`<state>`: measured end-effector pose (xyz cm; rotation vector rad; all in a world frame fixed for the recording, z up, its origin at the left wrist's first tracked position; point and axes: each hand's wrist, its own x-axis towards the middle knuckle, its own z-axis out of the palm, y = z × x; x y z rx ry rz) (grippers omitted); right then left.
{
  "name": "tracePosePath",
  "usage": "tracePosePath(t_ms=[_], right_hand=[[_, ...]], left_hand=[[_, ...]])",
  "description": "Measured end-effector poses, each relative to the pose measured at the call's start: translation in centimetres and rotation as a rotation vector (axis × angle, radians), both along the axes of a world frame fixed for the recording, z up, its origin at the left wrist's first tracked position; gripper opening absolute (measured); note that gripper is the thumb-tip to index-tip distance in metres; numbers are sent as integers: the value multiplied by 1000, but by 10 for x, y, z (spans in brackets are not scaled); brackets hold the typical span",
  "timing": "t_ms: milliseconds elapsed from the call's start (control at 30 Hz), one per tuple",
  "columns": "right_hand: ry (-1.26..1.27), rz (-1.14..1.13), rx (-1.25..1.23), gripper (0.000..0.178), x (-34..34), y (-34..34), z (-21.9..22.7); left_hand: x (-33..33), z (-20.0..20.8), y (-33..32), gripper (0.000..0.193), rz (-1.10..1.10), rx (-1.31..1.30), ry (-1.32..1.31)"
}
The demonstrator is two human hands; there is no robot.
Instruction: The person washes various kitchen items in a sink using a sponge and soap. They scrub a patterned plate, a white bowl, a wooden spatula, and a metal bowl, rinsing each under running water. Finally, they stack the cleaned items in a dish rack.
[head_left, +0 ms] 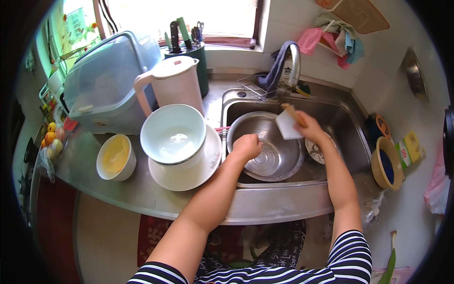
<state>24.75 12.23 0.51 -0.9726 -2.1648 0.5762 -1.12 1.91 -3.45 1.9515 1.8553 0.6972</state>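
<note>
The right hand [309, 128] pinches a white and brown piece [287, 126] with its fingers, above the right part of the metal basin [270, 163], which stands in the sink [352, 137]. The left hand [248, 147] is over the basin's left part, its fingers curled inward; whether they grip something, I cannot tell. Beside, on the tabletop [279, 204], there is a large white bowl [165, 124].
</note>
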Motion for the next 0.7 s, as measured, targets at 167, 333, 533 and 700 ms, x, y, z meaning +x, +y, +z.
tracePosePath(t_ms=[167,333,533,700], right_hand=[[-618,259,-344,51,-62,-21,-20],[-820,272,-452,64,-80,-33,-17],[45,308,-463,37,-156,-92,88],[-37,503,-943,84,-236,-159,141]], left_hand=[[-2,13,-7,28,29,-100,-13],[-3,-1,0,30,-49,-244,171],[-5,16,-7,36,-134,-385,192],[-9,-19,3,36,-13,-34,-150]])
